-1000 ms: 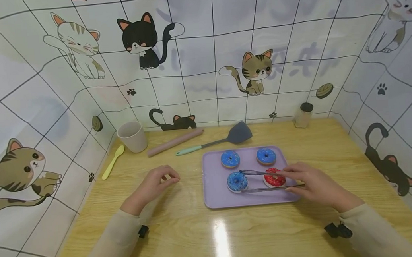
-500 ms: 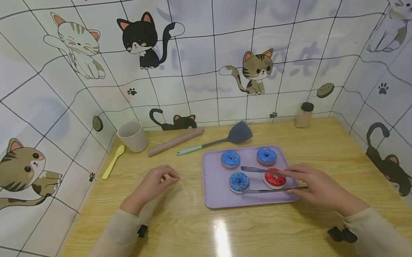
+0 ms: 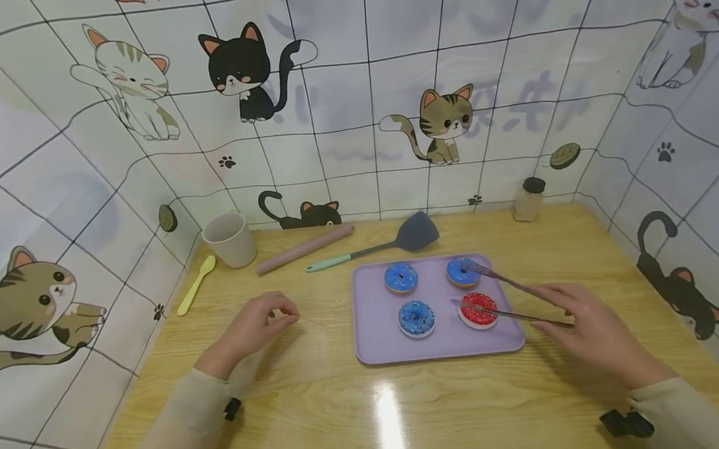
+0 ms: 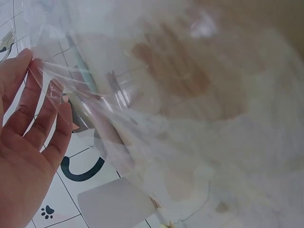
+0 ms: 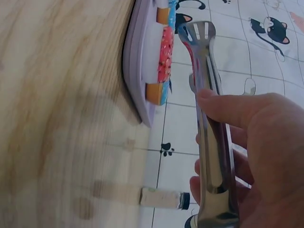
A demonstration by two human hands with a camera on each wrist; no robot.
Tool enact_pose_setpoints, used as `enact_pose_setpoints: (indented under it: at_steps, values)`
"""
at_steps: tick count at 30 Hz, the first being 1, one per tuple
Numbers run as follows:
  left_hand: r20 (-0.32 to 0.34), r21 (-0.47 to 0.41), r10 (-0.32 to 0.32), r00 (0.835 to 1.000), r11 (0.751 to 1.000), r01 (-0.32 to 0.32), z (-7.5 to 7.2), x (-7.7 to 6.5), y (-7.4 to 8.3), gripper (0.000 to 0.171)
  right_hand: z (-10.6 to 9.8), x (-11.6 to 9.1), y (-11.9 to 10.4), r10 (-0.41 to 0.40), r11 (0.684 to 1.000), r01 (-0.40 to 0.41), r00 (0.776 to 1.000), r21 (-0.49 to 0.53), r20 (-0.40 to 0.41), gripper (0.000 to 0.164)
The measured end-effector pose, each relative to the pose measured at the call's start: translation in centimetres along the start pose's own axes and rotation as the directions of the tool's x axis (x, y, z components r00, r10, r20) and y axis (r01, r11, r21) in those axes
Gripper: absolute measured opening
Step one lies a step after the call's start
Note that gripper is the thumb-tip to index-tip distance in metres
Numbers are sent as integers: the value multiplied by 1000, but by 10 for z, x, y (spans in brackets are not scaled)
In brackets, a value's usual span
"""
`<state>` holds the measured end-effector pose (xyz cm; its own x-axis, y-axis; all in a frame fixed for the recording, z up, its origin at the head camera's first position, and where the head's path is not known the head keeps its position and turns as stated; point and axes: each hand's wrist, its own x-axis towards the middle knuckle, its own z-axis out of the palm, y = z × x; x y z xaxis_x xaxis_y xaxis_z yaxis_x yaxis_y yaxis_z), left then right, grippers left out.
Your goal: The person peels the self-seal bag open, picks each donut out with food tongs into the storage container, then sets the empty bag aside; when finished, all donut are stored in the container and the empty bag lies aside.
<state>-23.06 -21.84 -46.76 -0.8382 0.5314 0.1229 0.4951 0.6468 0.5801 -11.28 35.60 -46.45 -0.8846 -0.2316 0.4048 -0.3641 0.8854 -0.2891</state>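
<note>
My right hand (image 3: 599, 333) holds metal tongs (image 5: 216, 156), their arms spread apart with nothing between the tips. In the head view, one tip lies over the back-right blue donut (image 3: 457, 277) and the other over the red donut (image 3: 480, 319); I cannot tell whether they touch. A speckled blue donut (image 3: 416, 318) and another blue donut (image 3: 401, 277) sit at the left of the purple tray (image 3: 377, 352). Left of the tray, my left hand (image 3: 256, 331) pinches clear plastic film (image 4: 118, 95) between thumb and forefinger. The film blurs much of the left wrist view.
Behind the tray lies a spatula (image 3: 416, 233), beside a mauve rolling pin (image 3: 305, 249). A grey cup (image 3: 230, 240) and a yellow spoon (image 3: 196, 286) are at the back left. A black-capped jar (image 3: 528, 200) stands at the back right, against the cat-print wall covering.
The tongs have moved right, away from the speckled blue donut, to over the red and back-right donuts. That speckled donut shifted slightly right earlier. My left hand has drawn slightly left.
</note>
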Motion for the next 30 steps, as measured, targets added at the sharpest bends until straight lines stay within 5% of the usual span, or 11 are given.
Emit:
enact_pose_setpoints:
  at_steps: [6, 19, 30]
  values:
    - [-2, 42, -18, 1000, 999, 18, -3, -3, -3, 4, -7, -2, 14, 105, 994, -105, 994, -14, -31, 64]
    - [2, 70, -38, 999, 997, 38, -7, 0, -10, 5, -2, -1, 48, 327, 945, -327, 945, 0, -12, 71]
    - [14, 77, -12, 1000, 997, 10, 3, 13, -15, 5, 0, -2, 67, 380, 925, -378, 920, -45, 92, 77]
